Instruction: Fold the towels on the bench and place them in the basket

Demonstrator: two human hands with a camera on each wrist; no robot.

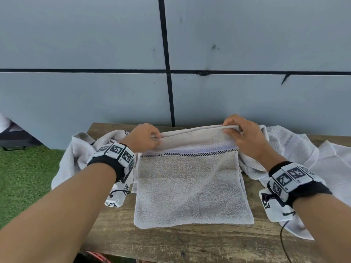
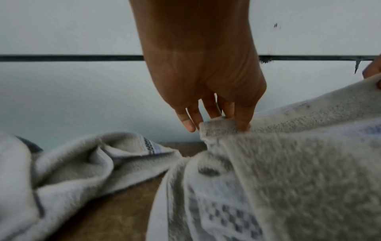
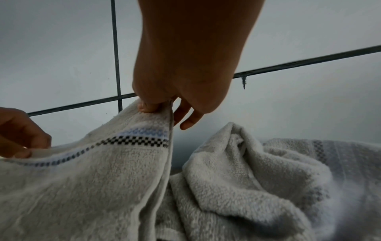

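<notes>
Crumpled towels (image 1: 89, 149) (image 1: 296, 149) flank the bench (image 1: 171, 242) — left hand (image 1: 144, 138) and right hand (image 1: 245, 135) pinch the middle towel (image 1: 191, 188).

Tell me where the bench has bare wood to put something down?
Bare wood shows along the near edge of the bench, in front of the towel both hands hold. A small patch lies at the far left corner, by the wall. The sides are crowded: a crumpled towel left, another right.
</notes>
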